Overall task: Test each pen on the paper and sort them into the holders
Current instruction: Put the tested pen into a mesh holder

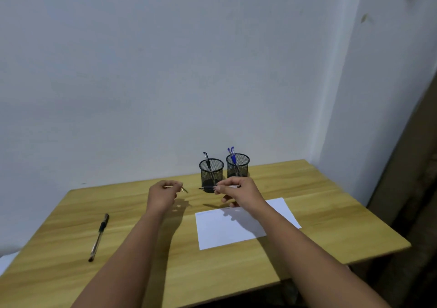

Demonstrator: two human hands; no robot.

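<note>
1. A black pen (98, 236) lies alone on the worktop (142, 272), left of the white paper (227, 229).
2. The left hand (162, 195) curls round a small cap (184, 190).
3. The right hand (236, 191) pinches a pen (208, 187) above the worktop.
4. Behind stand two mesh holders: the left holder (211, 173) and the right holder (238, 167).

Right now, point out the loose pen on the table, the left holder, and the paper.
loose pen (99, 236), head view, mid-barrel.
left holder (212, 174), head view, front mesh wall.
paper (227, 232), head view, bare middle of the sheet.
</note>
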